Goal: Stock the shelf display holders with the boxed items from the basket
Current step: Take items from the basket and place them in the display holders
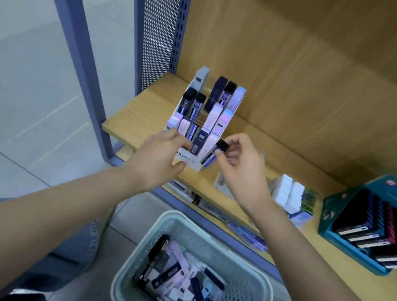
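Left hand [163,155] grips the front of the white display holder [194,165]: thumb on the front panel, fingers curled over the front row. I judge it is steadying the holder.

The holder sits on the left end of the wooden shelf [258,138]. It is tiered and mostly filled with upright slim boxes in pink, lilac, navy and black-capped. I see a gap or two in the middle and back rows.

Right hand [238,166] pinches a black-capped box [213,152] between thumb and fingertips. The box is tilted at the holder's right front corner. Its lower end is down by the front row, and I can't tell if it's in a slot yet.

Basket [172,214] is on the floor below the shelf, between my arms. It holds a loose pile of mixed boxes.

Further right on the shelf are a block of white boxes [289,192] and a teal tray [331,216] of dark flat packs.

Progress, my call: the holder is well over half stocked and one box is going in now. Plenty is left in the basket, more than this holder's gaps would take, so other holders are probably needed.

Writing: the front panel reads partly "graph", with the rest covered by the hand. "0.5" is on one black-capped box in the second row. Everything else is too blurred to read.
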Demonstrator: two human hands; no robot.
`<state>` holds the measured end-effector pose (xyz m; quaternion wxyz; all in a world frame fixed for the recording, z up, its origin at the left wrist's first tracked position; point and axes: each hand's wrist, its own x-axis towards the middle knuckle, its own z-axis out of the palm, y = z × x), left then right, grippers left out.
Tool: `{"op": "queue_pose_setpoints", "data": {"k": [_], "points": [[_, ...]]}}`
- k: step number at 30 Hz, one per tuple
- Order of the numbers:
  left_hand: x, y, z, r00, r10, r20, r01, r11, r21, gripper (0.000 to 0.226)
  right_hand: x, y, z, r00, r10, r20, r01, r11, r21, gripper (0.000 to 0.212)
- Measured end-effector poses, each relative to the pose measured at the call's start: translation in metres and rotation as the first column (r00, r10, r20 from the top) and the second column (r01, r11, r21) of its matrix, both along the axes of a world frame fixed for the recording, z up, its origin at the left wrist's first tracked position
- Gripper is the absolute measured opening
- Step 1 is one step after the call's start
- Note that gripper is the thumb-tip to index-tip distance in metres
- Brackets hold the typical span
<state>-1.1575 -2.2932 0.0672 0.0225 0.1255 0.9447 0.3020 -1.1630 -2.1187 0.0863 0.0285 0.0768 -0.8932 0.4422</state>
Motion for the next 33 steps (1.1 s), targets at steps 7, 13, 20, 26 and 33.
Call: {"op": "queue_pose_setpoints", "data": {"k": [7,13,20,26,33], "points": [[-0.029,-0.018,-0.037,0.982,-0.183,0.040,0.185,0.920,-0.345,0.054,-0.049,-0.032,-0.025,0.999,0.007,-0.046,-0.001,0.992,0.123,0.015],[-0.029,-0.027,-0.058,0.977,-0.214,0.016,0.204,0.903,-0.378,0.056,-0.070,-0.044,-0.047,0.998,0.049,-0.035,-0.039,0.968,0.247,0.009],[-0.030,-0.023,-0.061,0.975,-0.222,-0.019,0.194,0.887,-0.420,0.058,-0.075,-0.046,-0.053,0.988,0.110,-0.107,-0.036,0.842,0.539,0.019],[-0.030,-0.021,-0.060,0.975,-0.223,0.003,0.199,0.864,-0.463,0.060,-0.079,-0.043,-0.048,0.983,0.127,-0.136,-0.005,0.748,0.664,0.026],[-0.025,-0.019,-0.056,0.978,-0.194,0.082,0.209,0.853,-0.478,0.062,-0.043,-0.037,-0.047,0.973,0.178,-0.150,-0.038,0.756,0.653,0.036]]}}
